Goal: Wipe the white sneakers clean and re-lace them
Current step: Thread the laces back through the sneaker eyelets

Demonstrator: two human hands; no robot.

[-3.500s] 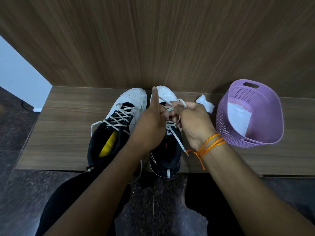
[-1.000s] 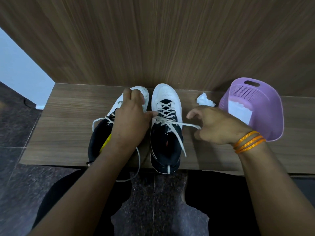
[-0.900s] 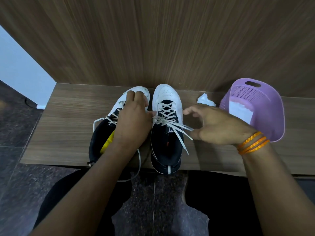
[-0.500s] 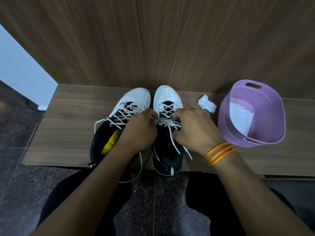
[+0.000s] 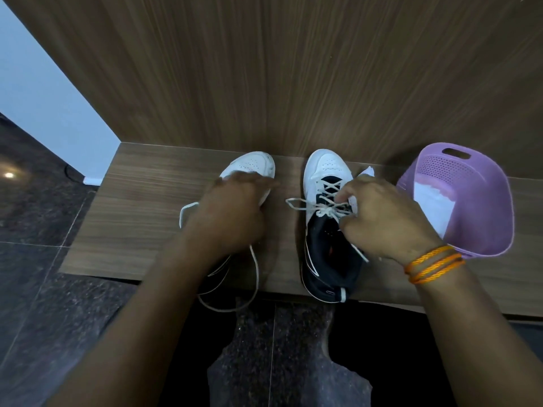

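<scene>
- Standing on the brown wooden tabletop [image 5: 141,207], the left sneaker [image 5: 252,165] and the right sneaker [image 5: 326,168] point their white toes at the wall, with a gap between them.
- The right hand [image 5: 382,218] grips the right sneaker at its laces [image 5: 311,204].
- The left hand [image 5: 232,212] lies on the left sneaker. It is blurry, so I cannot tell if it grips.
- One loose lace [image 5: 257,271] hangs over the tabletop's front edge.
- A purple basket [image 5: 482,218] with a white cloth [image 5: 432,207] inside sits at the right, a crumpled wipe [image 5: 367,171] beside it.
- Behind is a wooden wall [image 5: 293,69]; below is dark stone floor [image 5: 44,289].
</scene>
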